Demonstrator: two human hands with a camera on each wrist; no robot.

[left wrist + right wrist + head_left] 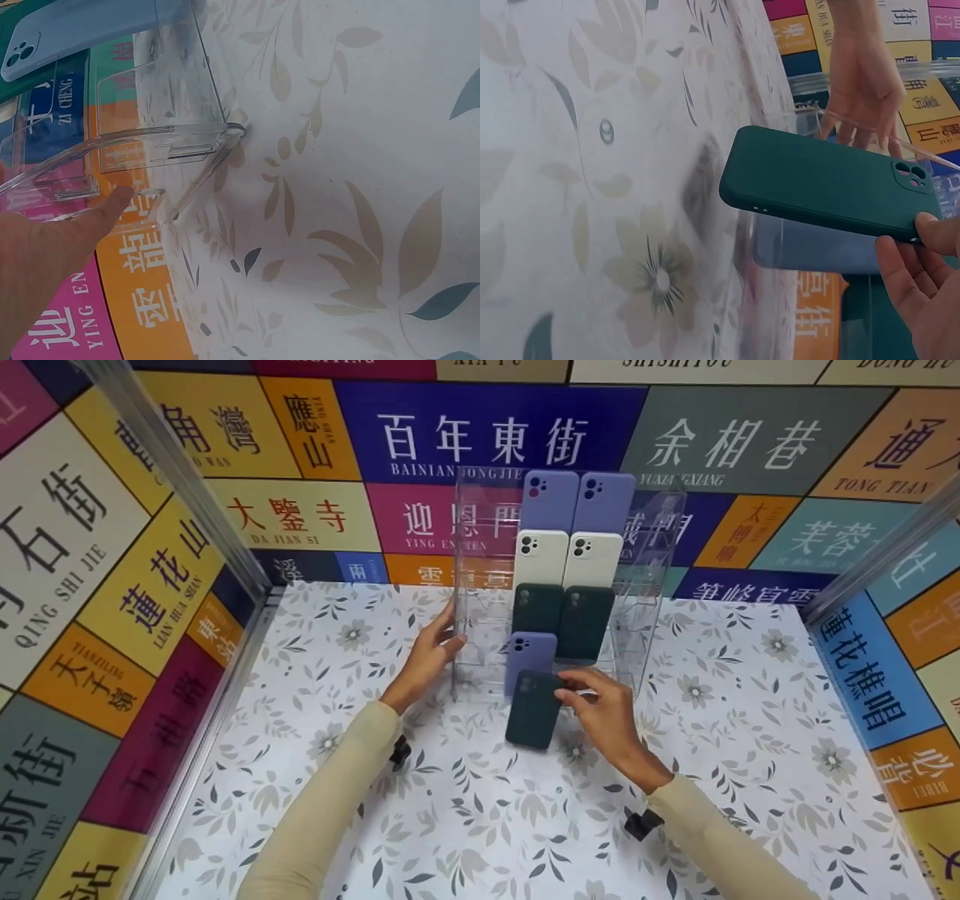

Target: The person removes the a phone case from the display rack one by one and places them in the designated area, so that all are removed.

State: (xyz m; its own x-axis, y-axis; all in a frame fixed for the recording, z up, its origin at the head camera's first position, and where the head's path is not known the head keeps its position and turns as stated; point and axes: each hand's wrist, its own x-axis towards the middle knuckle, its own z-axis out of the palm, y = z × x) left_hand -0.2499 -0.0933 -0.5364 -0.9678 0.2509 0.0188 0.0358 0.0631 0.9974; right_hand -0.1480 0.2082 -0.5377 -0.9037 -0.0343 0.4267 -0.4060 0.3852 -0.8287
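Observation:
A dark green phone case (533,711) is pinched at its upper right edge by my right hand (604,712), in front of the clear acrylic display rack (480,660). In the right wrist view, thumb and fingers grip the green case (817,174) near its camera cutout. My left hand (429,660) touches the rack's left side; in the left wrist view a finger of that hand (67,247) lies along the clear plastic. Behind the held case, a purple-blue case (531,651) stands in the lowest tier, partly hidden.
Higher tiers hold paired cases: green (585,622), white (594,556) and purple (604,502). The rack stands on a floral-patterned tabletop (487,825) near the back wall of colourful sign panels (495,427). More panels line the left and right sides.

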